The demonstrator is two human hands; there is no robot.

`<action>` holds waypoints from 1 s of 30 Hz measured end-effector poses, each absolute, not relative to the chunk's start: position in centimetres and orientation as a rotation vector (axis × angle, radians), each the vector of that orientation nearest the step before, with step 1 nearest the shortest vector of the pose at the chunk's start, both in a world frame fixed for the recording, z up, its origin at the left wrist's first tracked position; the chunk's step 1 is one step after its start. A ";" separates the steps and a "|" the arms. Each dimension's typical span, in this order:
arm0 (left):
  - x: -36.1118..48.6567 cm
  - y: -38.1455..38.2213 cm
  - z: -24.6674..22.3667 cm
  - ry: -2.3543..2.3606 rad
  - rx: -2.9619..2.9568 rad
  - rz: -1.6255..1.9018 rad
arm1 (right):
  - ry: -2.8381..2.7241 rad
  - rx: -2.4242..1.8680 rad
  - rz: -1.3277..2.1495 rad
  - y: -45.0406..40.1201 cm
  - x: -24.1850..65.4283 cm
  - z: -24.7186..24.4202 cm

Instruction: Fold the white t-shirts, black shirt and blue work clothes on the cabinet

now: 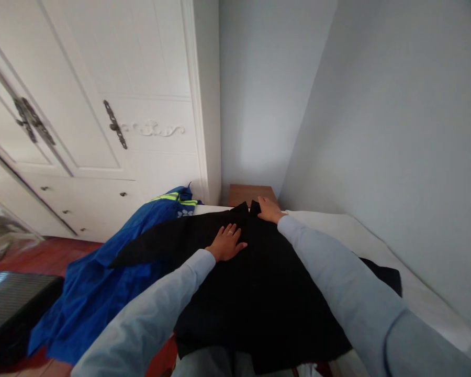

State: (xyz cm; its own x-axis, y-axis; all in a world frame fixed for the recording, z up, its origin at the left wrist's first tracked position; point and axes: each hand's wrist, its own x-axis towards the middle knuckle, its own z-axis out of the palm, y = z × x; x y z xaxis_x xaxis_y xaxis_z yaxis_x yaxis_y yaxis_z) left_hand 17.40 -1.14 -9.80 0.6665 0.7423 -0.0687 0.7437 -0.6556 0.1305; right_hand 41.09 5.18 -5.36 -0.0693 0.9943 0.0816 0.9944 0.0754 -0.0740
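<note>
A black long-sleeved jacket [255,293] with a collar lies spread out in front of me, collar end away from me. My left hand [225,243] rests flat on its upper chest, fingers spread, with a ring on one finger. At the collar, my right hand [269,209] has its thumb and fingers closed about the right collar tip. One black sleeve stretches left over a blue garment [113,262] with yellow-green bands. The other sleeve shows partly beyond my right forearm.
Under the jacket is a white padded surface [322,220] running along the grey wall [396,131]. A brown wooden box-like piece [251,195] stands in the corner. White wardrobe doors [153,68] rise at the left. A dark ribbed case [15,309] lies on the red floor.
</note>
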 end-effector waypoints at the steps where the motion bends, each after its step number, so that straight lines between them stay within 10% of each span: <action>1: 17.3 -1.3 -10.1 1.221 2.741 0.016 | -2.213 -2.084 0.017 5.5 41.1 -5.5; 12: 16.7 -3.0 -11.3 1.261 2.835 0.562 | -2.700 -1.468 -0.374 0.6 43.4 -7.6; 30: 19.0 8.0 -5.7 1.643 2.519 0.397 | -1.738 -1.766 0.863 5.3 46.0 -8.4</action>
